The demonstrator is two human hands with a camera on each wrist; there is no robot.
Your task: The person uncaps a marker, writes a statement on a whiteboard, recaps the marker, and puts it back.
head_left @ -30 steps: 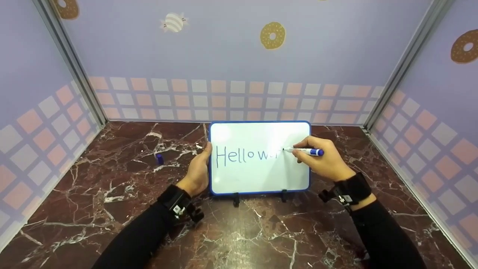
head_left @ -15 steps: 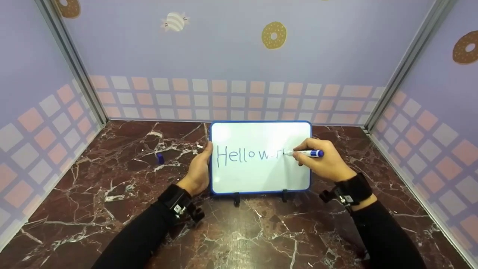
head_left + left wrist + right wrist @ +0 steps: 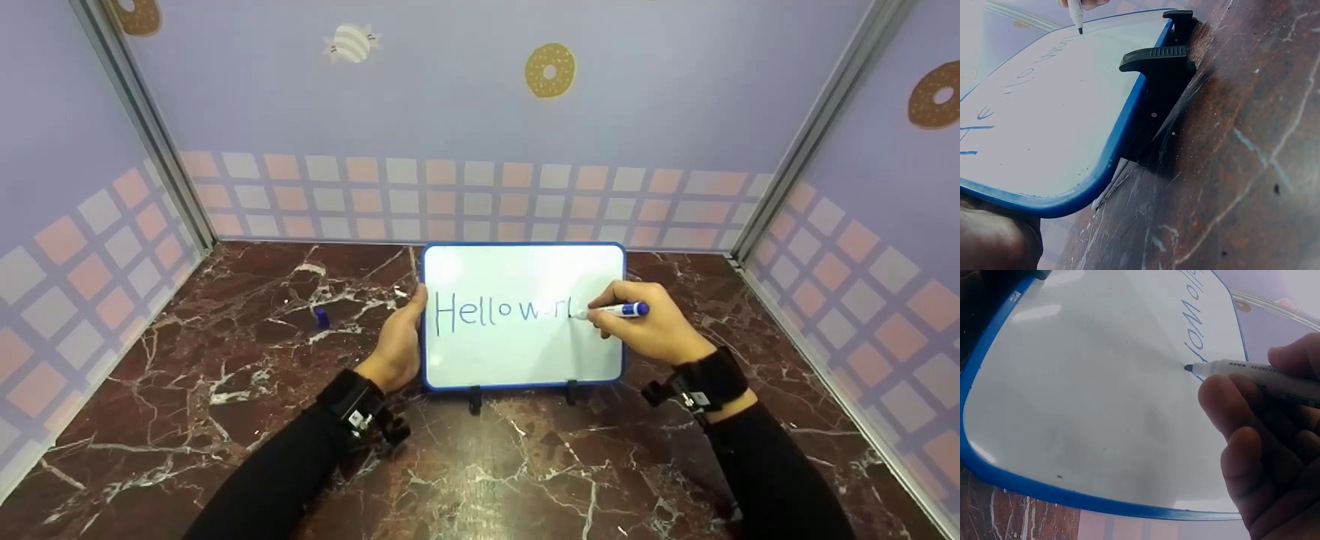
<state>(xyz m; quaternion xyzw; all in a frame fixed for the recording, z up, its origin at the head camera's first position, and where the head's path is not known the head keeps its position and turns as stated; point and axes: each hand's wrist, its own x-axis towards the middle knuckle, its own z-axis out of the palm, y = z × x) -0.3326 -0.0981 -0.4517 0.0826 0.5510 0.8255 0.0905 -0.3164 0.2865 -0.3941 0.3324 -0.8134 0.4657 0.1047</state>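
A small whiteboard [image 3: 510, 356] with a blue frame leans upright on a black stand, whose clips [image 3: 1157, 56] hook over its lower edge. Blue handwriting [image 3: 476, 311] on it reads "Hello worl", partly washed out by glare. My left hand [image 3: 397, 345] grips the board's left edge, thumb along the frame; its other fingers are hidden behind. Between thumb and fingers my right hand [image 3: 652, 322] pinches a white and blue whiteboard marker [image 3: 626, 309]. In the right wrist view, the dark marker tip [image 3: 1188, 368] is at the board's surface, by the last letter.
A blue marker cap [image 3: 321, 318] lies on the dark red marbled table [image 3: 225, 450], left of the board. Behind stands a lilac wall [image 3: 450, 90] with printed doughnuts and checks, and side panels close in on both sides.
The right hand has drawn the marker down in a stroke, adding an "l" after the "r". The left hand and the whiteboard stay in place.
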